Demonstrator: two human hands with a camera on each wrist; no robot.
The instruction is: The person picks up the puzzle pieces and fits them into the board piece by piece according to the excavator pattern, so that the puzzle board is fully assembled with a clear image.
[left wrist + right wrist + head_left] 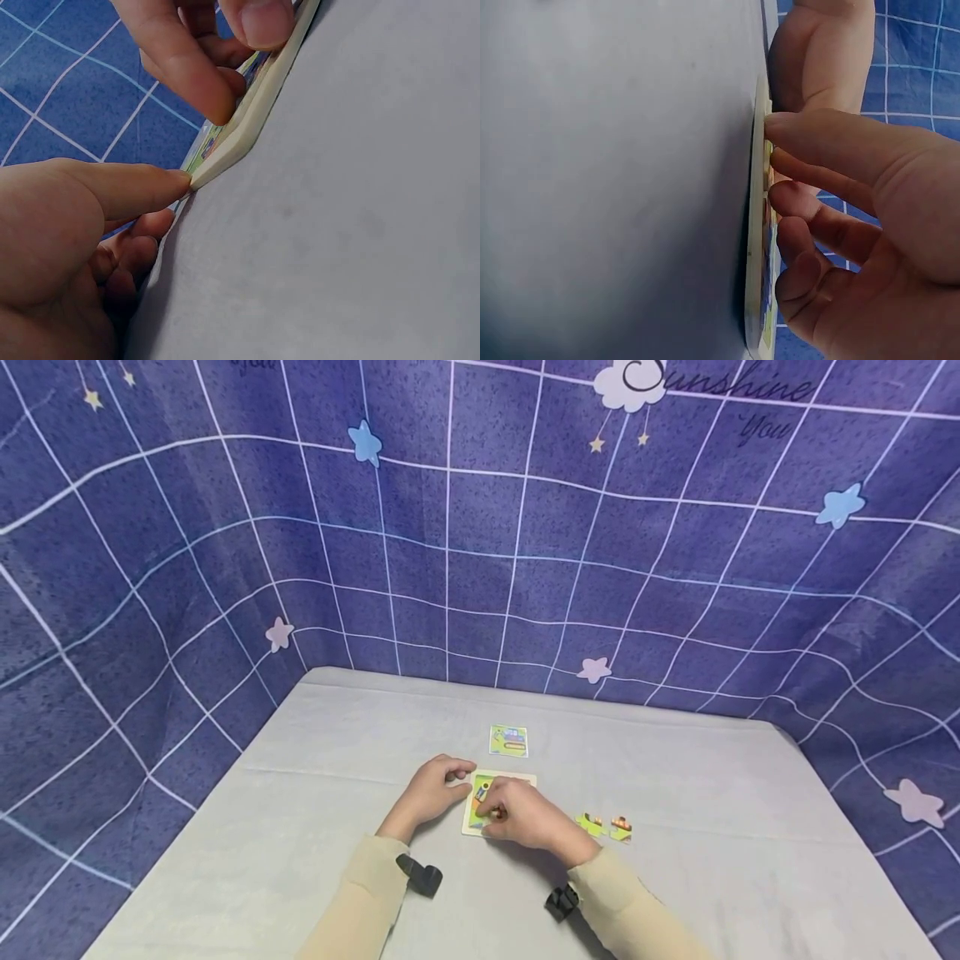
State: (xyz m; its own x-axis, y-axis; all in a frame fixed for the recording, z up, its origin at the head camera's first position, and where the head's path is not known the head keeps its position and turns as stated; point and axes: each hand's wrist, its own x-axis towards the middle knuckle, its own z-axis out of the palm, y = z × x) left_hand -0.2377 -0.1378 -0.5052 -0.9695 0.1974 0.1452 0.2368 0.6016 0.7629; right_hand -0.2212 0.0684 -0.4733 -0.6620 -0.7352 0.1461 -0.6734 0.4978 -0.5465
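Observation:
A small jigsaw puzzle in a pale-rimmed tray lies flat on the table, with colourful green artwork inside. My left hand is at its left side; the thumb touches the tray's edge near a corner, and the other fingers bend behind it. My right hand arches over the tray and hides much of the picture. Its thumb rests at the near rim, while the fingertips touch the puzzle's surface, apart from the thumb. No loose piece shows plainly in either hand.
Two loose puzzle pieces lie right of the tray, partly beside my right wrist. A square picture card lies beyond the tray. Grey cloth covers the table, and a blue gridded curtain hangs behind and at the sides.

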